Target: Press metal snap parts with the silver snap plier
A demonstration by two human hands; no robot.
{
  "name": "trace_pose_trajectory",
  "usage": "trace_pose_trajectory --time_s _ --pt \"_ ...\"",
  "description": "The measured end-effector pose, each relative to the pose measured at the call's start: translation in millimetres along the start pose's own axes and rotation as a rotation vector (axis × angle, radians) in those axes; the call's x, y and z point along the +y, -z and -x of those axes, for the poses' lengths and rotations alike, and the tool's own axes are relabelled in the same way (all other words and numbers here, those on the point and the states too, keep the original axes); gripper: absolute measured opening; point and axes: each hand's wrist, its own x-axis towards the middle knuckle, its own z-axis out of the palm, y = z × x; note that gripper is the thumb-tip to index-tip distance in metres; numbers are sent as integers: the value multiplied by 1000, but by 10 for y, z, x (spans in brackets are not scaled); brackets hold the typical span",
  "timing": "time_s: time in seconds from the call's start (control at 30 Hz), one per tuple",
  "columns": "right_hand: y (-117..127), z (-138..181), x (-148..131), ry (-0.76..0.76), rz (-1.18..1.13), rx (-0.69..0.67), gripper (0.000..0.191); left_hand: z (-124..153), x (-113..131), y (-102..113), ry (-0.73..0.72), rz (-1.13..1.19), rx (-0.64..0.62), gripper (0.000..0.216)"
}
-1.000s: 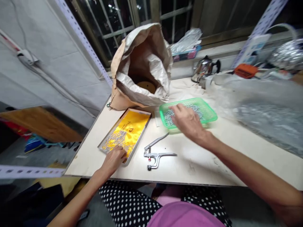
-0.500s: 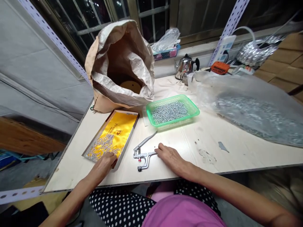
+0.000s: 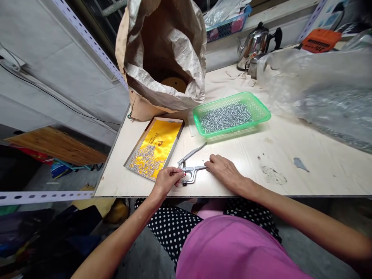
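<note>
A pair of grey snap-fastener pliers (image 3: 192, 169) lies on the table, its handles spread and a red tip between its jaws. My right hand (image 3: 223, 170) is closed around the end of its lower handle. The fingers of my left hand (image 3: 168, 180) are pinched together at the jaws; what they hold is too small or hidden to make out. Left of the pliers, a shallow tray (image 3: 167, 157) lined with yellow cloth carries many small silvery metal pins (image 3: 145, 162). Behind the pliers stands a green plastic basket (image 3: 236, 130) with a heap of similar pins.
A large open paper sack (image 3: 165, 50) stands at the back left of the table (image 3: 244, 155). A clear plastic bag (image 3: 328, 93) with shiny contents lies on the right. A metal kettle (image 3: 257, 44) and an orange box (image 3: 321, 40) are at the back.
My left hand has moved right, from the pins in the tray to the jaws of the pliers. My right hand stays on the handle. The view has shifted.
</note>
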Motion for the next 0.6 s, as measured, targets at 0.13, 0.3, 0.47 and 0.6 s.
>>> trace_pose_trajectory --time_s 0.13,0.3,0.47,0.6 --pt "16 0 5 8 5 -11 19 -28 -104 -52 31 -4 31 27" --pt "-32 1 4 -1 -10 -6 20 -14 -124 -72 79 -17 10 27" --pt "-54 10 -5 -2 -13 3 22 -20 -130 -107 75 -15 49 31" --pt "-71 20 -9 2 -29 24 23 -43 -173 -106 54 -58 71 34"
